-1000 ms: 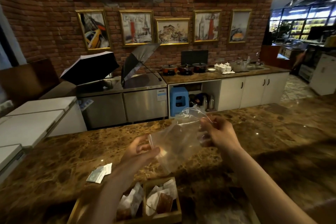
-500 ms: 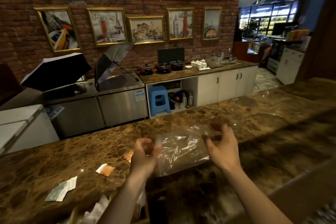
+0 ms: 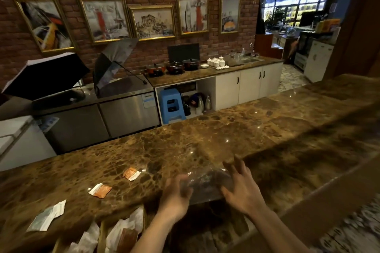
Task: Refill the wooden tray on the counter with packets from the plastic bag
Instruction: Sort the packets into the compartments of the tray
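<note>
A clear plastic bag (image 3: 205, 186) lies crumpled low over the brown marble counter (image 3: 236, 129), between my two hands. My left hand (image 3: 174, 197) closes its fingers on the bag's left side. My right hand (image 3: 240, 188) rests on the bag's right side with its fingers spread. The wooden tray (image 3: 101, 232) sits at the bottom edge, left of my left forearm, with white and brown packets in its compartments. Two orange-and-white packets (image 3: 100, 190) (image 3: 131, 173) and a pale green-white packet (image 3: 48, 215) lie loose on the counter to the left.
Beyond the counter stand steel fridges (image 3: 127, 111) with two open umbrellas (image 3: 45, 74) on top, a blue stool (image 3: 171, 106) and white cabinets (image 3: 246, 84) carrying pots and cups. A lower ledge (image 3: 339, 201) runs along the counter's right front.
The bag has come down from in front of me onto the counter and is now crumpled smaller between my hands. The view has swung right, so the tray has slid to the bottom left.
</note>
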